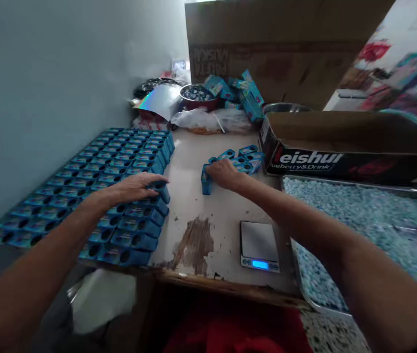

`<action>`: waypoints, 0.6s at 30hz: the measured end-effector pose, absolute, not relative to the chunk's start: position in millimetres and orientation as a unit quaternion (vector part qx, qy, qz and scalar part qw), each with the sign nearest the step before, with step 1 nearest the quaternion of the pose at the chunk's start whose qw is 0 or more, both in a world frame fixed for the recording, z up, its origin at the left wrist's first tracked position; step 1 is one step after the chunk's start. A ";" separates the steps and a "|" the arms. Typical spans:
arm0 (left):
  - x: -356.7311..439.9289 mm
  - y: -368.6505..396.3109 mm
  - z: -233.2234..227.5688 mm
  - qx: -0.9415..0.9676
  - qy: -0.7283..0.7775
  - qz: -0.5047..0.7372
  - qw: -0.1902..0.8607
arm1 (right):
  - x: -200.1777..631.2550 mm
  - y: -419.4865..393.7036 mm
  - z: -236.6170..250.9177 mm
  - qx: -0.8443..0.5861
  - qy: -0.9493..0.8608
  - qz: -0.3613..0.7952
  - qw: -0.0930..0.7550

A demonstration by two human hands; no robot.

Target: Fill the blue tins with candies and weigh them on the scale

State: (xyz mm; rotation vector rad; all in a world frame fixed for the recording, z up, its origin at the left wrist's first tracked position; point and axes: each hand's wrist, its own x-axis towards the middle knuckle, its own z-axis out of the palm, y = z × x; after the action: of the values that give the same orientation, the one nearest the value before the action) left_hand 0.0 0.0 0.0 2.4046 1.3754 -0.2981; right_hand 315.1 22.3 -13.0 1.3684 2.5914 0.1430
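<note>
My left hand (136,187) lies flat, fingers spread, on top of a large block of small blue boxes (94,181) packed in rows along the left of the table, its fingertips at the block's right edge. My right hand (224,174) reaches to the table's middle and grips one upright small blue box (206,185). Just behind that hand lies a loose cluster of the same blue boxes (247,158).
A small digital scale (258,245) with a lit blue display sits near the front edge. A metal tray of pale blue-white pellets (370,230) fills the right. A cardboard carton (340,147), bowls, plastic bags and more blue packs (245,95) stand behind. The wall is at left.
</note>
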 end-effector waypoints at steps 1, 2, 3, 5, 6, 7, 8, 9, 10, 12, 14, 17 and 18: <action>-1.4 -2.9 -5.8 0.853 0.480 -0.106 0.176 | 317.2 16.6 -9.0 0.462 0.880 0.042 0.100; -2.4 -6.0 -11.7 0.856 0.477 -0.106 0.170 | 320.0 10.0 -4.7 0.464 0.880 0.035 0.097; -2.6 -9.4 -17.8 0.858 0.478 -0.103 0.158 | 323.8 1.6 0.0 0.470 0.877 0.028 0.097; -0.6 -17.5 -30.2 0.860 0.490 -0.089 0.112 | 336.0 -22.1 10.7 0.492 0.865 0.012 0.102; 1.2 -21.9 -36.1 0.859 0.500 -0.078 0.081 | 344.2 -37.5 16.1 0.508 0.854 0.005 0.108; 3.0 -26.4 -41.5 0.858 0.508 -0.065 0.051 | 353.6 -55.0 21.0 0.529 0.841 0.000 0.117; 4.4 -30.6 -46.1 0.858 0.510 -0.053 0.028 | 363.9 -73.9 24.6 0.552 0.824 -0.004 0.126; 5.3 -34.5 -49.8 0.859 0.510 -0.042 0.012 | 374.9 -93.4 26.4 0.575 0.807 -0.010 0.135; 5.3 -38.0 -52.6 0.860 0.509 -0.031 0.002 | 386.1 -112.8 26.0 0.595 0.791 -0.016 0.140; 3.9 -44.4 -55.8 0.862 0.506 -0.013 -0.015 | 408.1 -148.2 18.1 0.621 0.772 -0.033 0.130; 2.3 -52.3 -56.6 0.866 0.498 0.013 -0.035 | 426.6 -175.9 3.7 0.634 0.765 -0.048 0.103; 6.6 -72.5 -57.3 0.881 0.464 0.074 -0.050 | 448.2 -200.9 -14.7 0.644 0.761 -0.077 0.018; 10.8 -81.4 -58.0 0.883 0.457 0.098 -0.043 | 456.2 -205.5 -17.1 0.642 0.760 -0.099 -0.020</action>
State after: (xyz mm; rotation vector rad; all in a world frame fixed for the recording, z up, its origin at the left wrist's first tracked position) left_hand 10.8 -81.4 -58.0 2.8528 1.4778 0.3158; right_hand 456.2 -205.5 -17.1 2.0421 2.4188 -0.3165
